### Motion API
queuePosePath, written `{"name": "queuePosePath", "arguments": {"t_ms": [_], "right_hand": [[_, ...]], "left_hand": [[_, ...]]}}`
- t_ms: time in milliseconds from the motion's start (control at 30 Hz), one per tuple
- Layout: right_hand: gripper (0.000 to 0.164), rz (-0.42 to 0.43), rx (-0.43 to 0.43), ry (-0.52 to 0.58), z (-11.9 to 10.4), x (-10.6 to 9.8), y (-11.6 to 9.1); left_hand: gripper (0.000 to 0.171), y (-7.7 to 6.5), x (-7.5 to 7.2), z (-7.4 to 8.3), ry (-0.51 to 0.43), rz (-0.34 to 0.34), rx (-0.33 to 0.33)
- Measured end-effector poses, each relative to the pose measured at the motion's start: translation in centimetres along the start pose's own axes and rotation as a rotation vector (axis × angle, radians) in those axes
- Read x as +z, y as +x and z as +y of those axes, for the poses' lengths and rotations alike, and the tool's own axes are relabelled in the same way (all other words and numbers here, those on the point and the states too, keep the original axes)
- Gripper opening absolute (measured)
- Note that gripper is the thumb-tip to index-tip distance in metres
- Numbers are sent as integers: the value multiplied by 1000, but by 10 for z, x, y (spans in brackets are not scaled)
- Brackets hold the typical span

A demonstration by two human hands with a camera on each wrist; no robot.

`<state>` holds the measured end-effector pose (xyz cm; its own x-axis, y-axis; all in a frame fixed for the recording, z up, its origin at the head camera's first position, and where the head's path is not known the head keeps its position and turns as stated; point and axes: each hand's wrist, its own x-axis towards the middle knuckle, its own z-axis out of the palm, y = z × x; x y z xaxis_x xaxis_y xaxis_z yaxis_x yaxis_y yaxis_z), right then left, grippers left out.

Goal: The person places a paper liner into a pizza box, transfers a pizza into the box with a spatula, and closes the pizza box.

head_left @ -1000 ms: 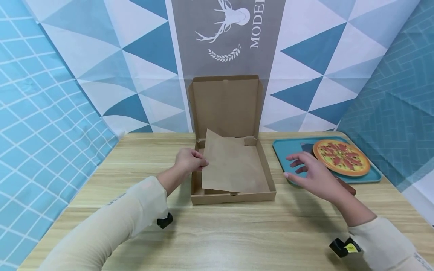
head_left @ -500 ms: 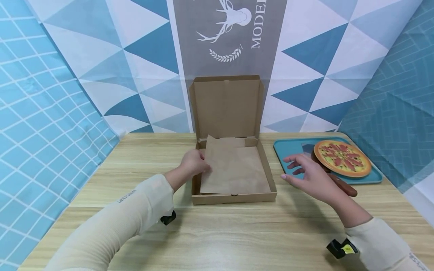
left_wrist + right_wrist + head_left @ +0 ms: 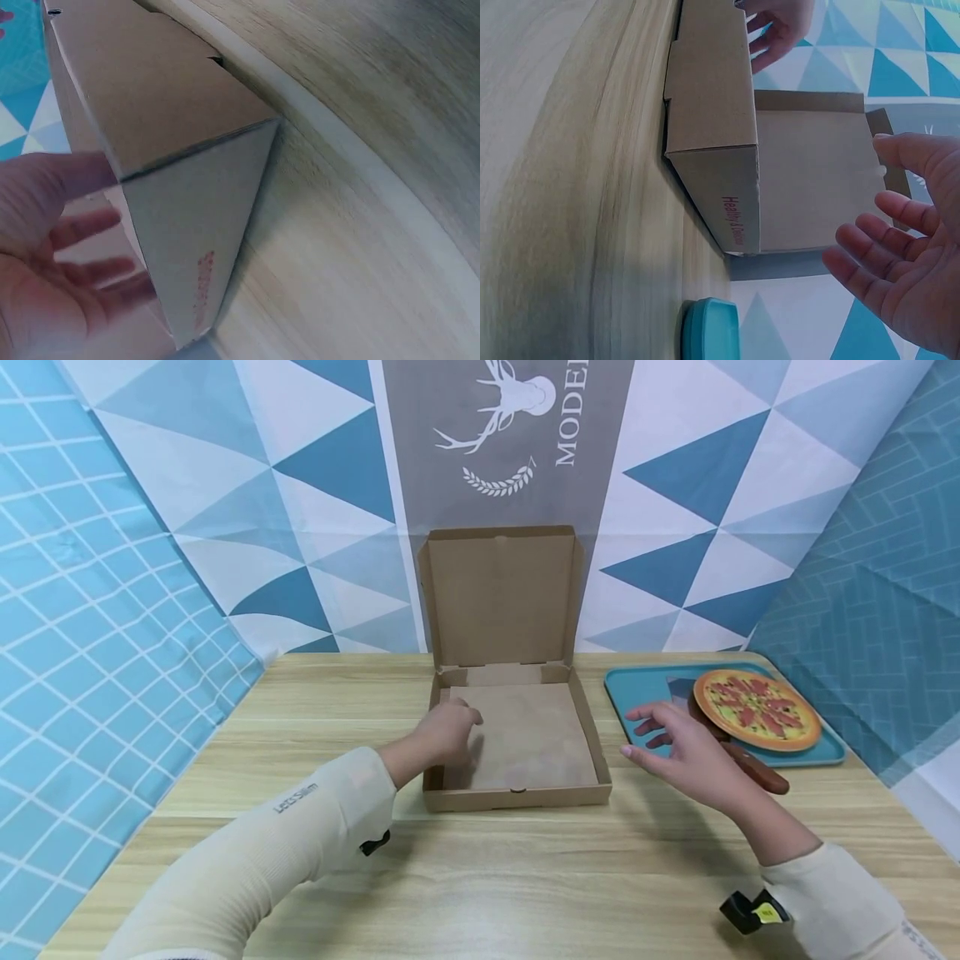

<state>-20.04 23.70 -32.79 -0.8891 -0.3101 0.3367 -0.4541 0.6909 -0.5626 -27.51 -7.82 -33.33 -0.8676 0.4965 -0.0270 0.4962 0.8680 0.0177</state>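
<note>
An open cardboard pizza box stands in the middle of the table, its lid raised at the back. A sheet of brown paper lies flat on its floor. My left hand hovers over the box's left side, holding nothing; the left wrist view shows its fingers loosely extended beside the box wall. To the right of the box, my right hand hangs in the air in front of the tray, fingers relaxed and spread, nothing in them.
On the right, a blue tray carries a pizza with a pie server under it; the server's brown handle sticks out over the tray's front edge. Patterned cloth walls enclose the wooden table at the back and sides.
My left hand has let go of the brown paper and shifted slightly right. The sheet, lifted at its left side before, now lies flat in the box. My right hand has barely moved.
</note>
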Motion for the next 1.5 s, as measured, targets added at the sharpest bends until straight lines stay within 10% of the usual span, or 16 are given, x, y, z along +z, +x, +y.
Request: {"name": "queuePosePath", "arguments": {"t_ms": [300, 900, 1500], "right_hand": [[42, -25, -30, -23, -2, 5, 4], [43, -33, -43, -68, -4, 8, 4], [41, 3, -93, -131, -9, 6, 0]], "left_hand": [[60, -1, 8, 6, 62, -193, 149], [56, -2, 3, 8, 56, -296, 95], [41, -8, -2, 4, 24, -52, 111]]}}
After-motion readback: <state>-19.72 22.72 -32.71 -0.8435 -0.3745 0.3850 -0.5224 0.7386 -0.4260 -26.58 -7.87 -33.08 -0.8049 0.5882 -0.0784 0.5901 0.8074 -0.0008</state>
